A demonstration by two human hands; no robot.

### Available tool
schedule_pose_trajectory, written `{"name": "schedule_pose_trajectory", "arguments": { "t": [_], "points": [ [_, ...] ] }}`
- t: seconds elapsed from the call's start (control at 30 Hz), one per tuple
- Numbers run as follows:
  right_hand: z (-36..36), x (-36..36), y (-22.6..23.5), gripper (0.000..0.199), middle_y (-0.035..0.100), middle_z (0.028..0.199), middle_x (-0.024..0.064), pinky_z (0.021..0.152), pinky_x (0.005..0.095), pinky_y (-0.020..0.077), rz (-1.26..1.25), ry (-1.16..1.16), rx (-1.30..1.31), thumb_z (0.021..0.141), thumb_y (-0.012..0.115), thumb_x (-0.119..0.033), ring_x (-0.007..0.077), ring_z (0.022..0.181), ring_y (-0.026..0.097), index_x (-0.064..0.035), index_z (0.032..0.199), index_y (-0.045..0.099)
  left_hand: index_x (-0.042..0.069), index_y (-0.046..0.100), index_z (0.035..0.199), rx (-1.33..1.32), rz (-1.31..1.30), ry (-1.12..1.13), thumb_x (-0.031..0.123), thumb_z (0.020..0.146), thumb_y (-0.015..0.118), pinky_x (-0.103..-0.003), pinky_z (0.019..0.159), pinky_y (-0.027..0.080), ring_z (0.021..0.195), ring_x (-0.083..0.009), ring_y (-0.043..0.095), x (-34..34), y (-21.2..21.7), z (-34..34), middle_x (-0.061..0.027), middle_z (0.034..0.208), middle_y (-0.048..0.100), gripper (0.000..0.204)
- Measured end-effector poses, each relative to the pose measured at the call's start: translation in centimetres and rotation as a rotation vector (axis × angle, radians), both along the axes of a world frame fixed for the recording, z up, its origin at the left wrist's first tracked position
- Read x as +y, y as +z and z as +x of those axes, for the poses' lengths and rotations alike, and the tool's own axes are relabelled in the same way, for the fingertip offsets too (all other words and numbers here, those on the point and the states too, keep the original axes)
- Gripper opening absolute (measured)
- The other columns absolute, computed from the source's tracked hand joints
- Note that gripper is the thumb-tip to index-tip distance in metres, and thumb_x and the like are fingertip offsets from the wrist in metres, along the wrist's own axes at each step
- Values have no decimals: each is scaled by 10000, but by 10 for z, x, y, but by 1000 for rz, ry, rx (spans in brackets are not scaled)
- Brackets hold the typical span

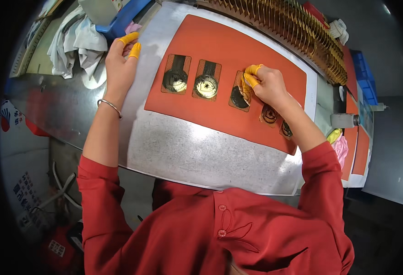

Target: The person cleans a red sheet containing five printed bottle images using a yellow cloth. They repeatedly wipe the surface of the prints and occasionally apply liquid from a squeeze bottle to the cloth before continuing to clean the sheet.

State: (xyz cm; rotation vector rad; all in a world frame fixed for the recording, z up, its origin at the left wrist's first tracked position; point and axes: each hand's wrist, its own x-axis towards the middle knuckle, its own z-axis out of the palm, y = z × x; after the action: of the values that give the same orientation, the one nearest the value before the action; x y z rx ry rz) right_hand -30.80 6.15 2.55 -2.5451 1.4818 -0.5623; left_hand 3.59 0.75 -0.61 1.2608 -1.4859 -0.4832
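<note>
A row of several small rectangular plates lies on an orange-red mat (201, 117); each has a gold patterned border and a dark round medallion figure. Over the middle plate (240, 97) is my right hand (269, 85), its yellow-covered thumb and finger drawn together at the plate's upper right edge. Something small and pale shows at those tips, too small to name. My right hand and forearm partly cover the plates farther right. Off the mat's left side, my left hand (120, 64) is raised near a blue bin, yellow covers on its fingertips, the tips apart with nothing visible between them.
A long rack of upright gold-edged pieces (284, 25) runs along the far side. White cloths (80, 41) and the blue bin (119, 27) stand at the left. To the right are a clear bottle (345, 120), a pink cloth (341, 149) and blue trays (364, 78).
</note>
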Motion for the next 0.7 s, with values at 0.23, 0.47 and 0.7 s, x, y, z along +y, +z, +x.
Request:
{"name": "schedule_pose_trajectory", "arguments": {
  "t": [0.23, 0.47, 0.7],
  "points": [
    [17, 11, 1, 136, 608, 695, 106, 561, 374, 486, 9, 187, 21, 702, 700, -125, 291, 641, 607, -69, 808, 635, -9, 599, 1059, -35, -37, 25, 1, 823, 576, -262, 783, 456, 841, -155, 573, -2, 3, 4, -80, 953, 592, 237],
    [49, 43, 13, 62, 558, 645, 125, 531, 409, 466, 62, 390, 208, 771, 601, -113, 297, 609, 576, -53, 759, 588, -2, 606, 1027, 0, -253, -14, -7, 783, 614, -282, 768, 467, 830, -182, 563, 9, 9, 0, -82, 934, 568, 245],
    [70, -8, 84, 62, 506, 616, -4, 442, 240, 368, 364, 46, -826, 850, 561, -72, 93, 516, 473, -24, 858, 600, -12, 603, 1014, 114, -324, 11, -19, 764, 609, -301, 744, 459, 810, -213, 589, 26, 60, 4, -116, 935, 575, 250]
  ]
}}
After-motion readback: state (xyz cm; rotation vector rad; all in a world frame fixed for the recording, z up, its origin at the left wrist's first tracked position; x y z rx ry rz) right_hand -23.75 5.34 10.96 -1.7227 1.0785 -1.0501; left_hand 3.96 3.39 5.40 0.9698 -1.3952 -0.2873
